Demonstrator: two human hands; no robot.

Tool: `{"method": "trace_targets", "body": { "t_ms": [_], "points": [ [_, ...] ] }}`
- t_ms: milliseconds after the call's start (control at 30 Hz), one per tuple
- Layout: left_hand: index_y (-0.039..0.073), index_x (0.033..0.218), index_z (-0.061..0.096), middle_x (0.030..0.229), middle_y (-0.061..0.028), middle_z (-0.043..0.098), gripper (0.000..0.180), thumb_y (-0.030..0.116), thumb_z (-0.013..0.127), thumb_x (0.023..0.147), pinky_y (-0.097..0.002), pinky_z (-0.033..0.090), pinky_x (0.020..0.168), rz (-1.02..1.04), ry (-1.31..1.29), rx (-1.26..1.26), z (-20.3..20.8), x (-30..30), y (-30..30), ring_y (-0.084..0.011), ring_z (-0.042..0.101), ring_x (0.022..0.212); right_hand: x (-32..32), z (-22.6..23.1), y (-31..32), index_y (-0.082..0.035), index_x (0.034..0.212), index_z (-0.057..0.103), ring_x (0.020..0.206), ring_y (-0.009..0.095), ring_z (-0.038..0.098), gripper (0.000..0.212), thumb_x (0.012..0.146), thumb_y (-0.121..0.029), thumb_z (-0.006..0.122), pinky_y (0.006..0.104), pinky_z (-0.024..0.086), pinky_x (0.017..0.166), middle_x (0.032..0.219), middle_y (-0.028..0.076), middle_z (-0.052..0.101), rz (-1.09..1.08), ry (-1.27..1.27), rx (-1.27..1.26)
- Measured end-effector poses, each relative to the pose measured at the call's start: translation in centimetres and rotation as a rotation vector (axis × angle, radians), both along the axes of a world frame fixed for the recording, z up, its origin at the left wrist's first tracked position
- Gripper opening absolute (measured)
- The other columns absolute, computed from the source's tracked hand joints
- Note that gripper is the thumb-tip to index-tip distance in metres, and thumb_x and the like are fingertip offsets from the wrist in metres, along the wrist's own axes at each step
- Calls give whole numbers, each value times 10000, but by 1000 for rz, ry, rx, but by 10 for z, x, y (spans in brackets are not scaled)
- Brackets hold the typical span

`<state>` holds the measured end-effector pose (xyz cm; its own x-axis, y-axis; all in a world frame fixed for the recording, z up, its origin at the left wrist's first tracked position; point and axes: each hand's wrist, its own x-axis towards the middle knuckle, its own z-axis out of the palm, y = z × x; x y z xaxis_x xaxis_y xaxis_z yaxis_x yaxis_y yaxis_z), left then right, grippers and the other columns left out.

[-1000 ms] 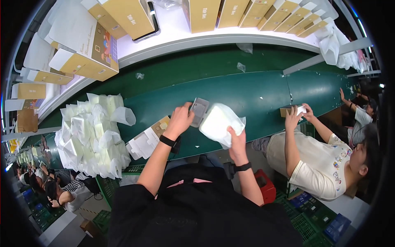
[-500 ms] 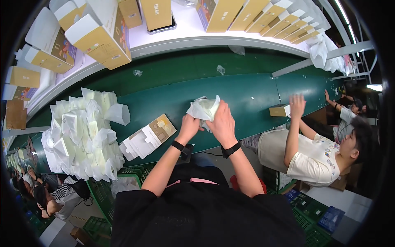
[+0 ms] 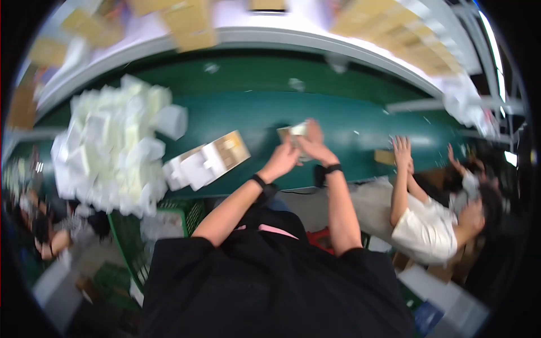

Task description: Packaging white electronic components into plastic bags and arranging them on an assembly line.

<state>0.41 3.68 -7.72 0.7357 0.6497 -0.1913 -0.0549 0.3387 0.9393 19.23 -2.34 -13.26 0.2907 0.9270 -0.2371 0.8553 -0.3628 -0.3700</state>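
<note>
Over the green belt (image 3: 236,110), both my hands are on a small item in pale white wrapping (image 3: 298,129). The view is blurred, and the fingers cover much of this item. My left hand (image 3: 282,160) is closed, its fingertips pinching the item's near left side. My right hand (image 3: 314,145) is bent around its right side. To the left lies a tan-and-white carton (image 3: 231,152) with its white flaps spread out. Farther left, a large heap of white-wrapped pieces (image 3: 115,146) sits on the belt.
A shelf (image 3: 236,35) with tan boxes (image 3: 189,25) runs along the far side. At right, a co-worker in a pale shirt (image 3: 425,234) reaches toward a small tan box (image 3: 384,156). A green crate (image 3: 127,242) stands below the heap. Plastic scraps (image 3: 296,84) lie beyond the belt.
The view has shifted and blurred. My hands have changed their hold on the wrapped item, which now shows less of its loose wrapping. The co-worker's hand has lowered toward the tan box.
</note>
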Motion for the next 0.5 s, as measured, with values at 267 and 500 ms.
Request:
{"method": "trace_targets", "body": {
  "t_ms": [267,500],
  "points": [
    [3,1635,33,1027,-172,671,767,298,486,1092,-350,584,660,-144,106,-101,34,16,6,-192,700,753,-33,97,15,-45,1531,345,1051,509,677,737,962,-377,676,558,552,884,1146,341,682,-363,-19,-115],
    [63,1125,649,1001,-189,687,252,259,572,985,-483,540,834,103,293,524,104,-72,39,-424,658,968,50,80,-31,-39,1486,344,1000,540,679,734,878,-207,719,587,544,860,1105,368,681,-557,-321,-54]
  ]
}}
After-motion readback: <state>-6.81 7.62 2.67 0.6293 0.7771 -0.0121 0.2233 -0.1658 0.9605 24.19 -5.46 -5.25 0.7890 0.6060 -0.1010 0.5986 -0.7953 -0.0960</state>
